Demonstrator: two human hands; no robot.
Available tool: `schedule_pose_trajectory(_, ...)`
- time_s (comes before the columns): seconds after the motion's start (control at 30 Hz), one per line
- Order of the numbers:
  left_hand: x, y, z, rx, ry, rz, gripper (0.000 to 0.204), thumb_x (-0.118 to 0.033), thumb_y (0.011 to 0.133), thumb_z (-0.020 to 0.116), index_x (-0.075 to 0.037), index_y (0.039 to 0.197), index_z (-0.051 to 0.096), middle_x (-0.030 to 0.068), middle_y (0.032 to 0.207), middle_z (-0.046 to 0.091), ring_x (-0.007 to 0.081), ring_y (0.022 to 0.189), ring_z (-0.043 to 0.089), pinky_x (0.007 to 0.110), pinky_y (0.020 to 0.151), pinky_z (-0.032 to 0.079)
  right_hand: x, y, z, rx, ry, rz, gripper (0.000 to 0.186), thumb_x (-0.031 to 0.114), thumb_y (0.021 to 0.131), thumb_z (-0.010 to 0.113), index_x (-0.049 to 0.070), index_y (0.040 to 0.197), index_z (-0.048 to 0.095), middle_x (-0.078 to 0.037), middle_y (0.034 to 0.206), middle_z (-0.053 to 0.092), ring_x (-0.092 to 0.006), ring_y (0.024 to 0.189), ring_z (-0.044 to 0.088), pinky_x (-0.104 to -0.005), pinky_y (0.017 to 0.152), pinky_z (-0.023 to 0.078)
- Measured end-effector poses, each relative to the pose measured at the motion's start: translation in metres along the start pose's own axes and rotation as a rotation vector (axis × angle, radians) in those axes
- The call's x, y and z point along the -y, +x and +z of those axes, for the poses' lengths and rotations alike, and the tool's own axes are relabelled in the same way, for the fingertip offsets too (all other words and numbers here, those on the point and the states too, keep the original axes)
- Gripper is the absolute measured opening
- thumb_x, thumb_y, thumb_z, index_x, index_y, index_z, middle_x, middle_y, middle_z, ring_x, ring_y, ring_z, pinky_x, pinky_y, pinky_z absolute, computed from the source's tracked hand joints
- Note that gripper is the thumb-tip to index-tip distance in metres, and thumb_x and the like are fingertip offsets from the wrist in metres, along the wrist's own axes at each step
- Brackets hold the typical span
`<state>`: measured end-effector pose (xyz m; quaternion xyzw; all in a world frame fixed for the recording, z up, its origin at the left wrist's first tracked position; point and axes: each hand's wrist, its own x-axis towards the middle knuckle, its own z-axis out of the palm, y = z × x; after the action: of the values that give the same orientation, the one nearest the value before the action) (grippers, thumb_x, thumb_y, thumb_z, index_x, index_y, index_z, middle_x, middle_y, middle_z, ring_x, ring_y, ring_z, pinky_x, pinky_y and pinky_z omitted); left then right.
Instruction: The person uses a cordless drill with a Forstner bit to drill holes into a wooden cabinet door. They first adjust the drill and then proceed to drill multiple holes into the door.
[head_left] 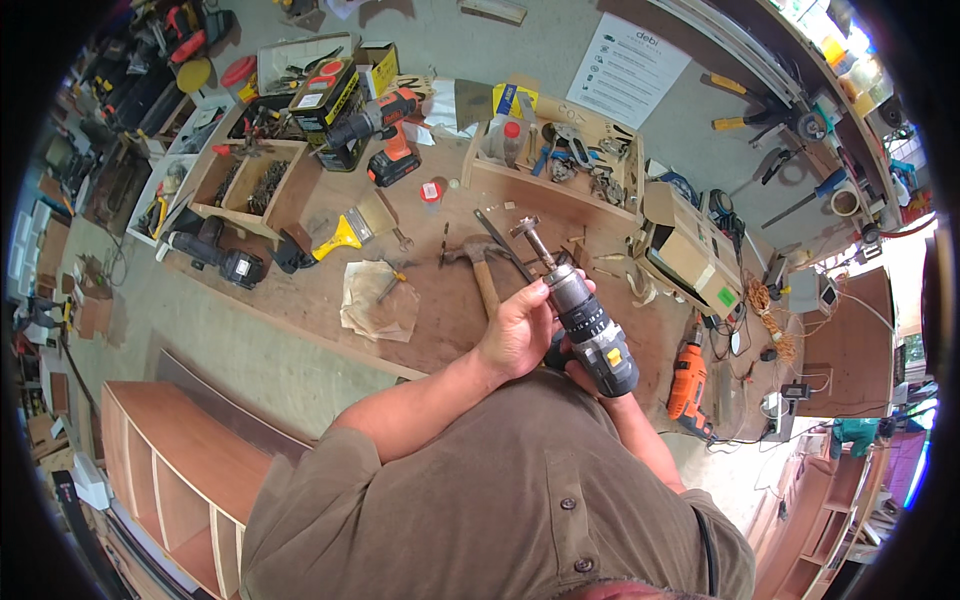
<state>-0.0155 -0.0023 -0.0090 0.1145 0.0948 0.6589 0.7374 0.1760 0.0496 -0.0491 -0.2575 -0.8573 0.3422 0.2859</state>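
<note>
A black and grey cordless drill (594,335) is held up in front of my chest, its nose tilted up and to the left. A wide-headed boring bit (535,240) sticks out of its chuck. My left hand (522,325) is closed around the chuck, thumb on its near side. Behind and below the drill body, my right hand (580,374) grips the handle area; most of its fingers are hidden. Just beyond the drill on the workbench (440,345) lie a claw hammer (486,285) and a dark flat metal bar (502,243).
An orange drill (688,385) lies at the right, near an open cardboard box (690,245). A wooden tray of tools (560,190) stands at the back. Farther left are a yellow-handled brush (340,235), another cordless drill (392,140) and a divided screw box (240,185).
</note>
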Motion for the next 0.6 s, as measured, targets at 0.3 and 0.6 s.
schedule_pose_trajectory(0.3,-0.004,0.013,0.015,-0.106,0.116,-0.153,0.023,-0.019,0.086,0.075,-0.007,0.103,0.066,0.0119,0.119,0.065,0.0204,0.105,0.062,0.041,0.089,0.054,0.009,0.0,0.011,-0.004,0.09,0.002,0.042,0.008,0.072,0.082,0.007,0.108,0.061,-0.004,0.098,0.064,-0.017,0.087,0.063,-0.0301,0.076,0.051)
schedule_pose_trajectory(0.6,0.003,0.016,0.005,-0.004,-0.122,-0.22,0.02,-0.015,0.083,0.073,-0.007,0.101,0.068,0.0126,0.117,0.066,0.022,0.107,0.062,0.044,0.098,0.049,-0.043,-0.025,0.046,-0.125,0.391,0.168,0.038,0.008,0.071,0.081,0.006,0.104,0.063,-0.006,0.095,0.065,-0.0197,0.084,0.064,-0.0317,0.075,0.052)
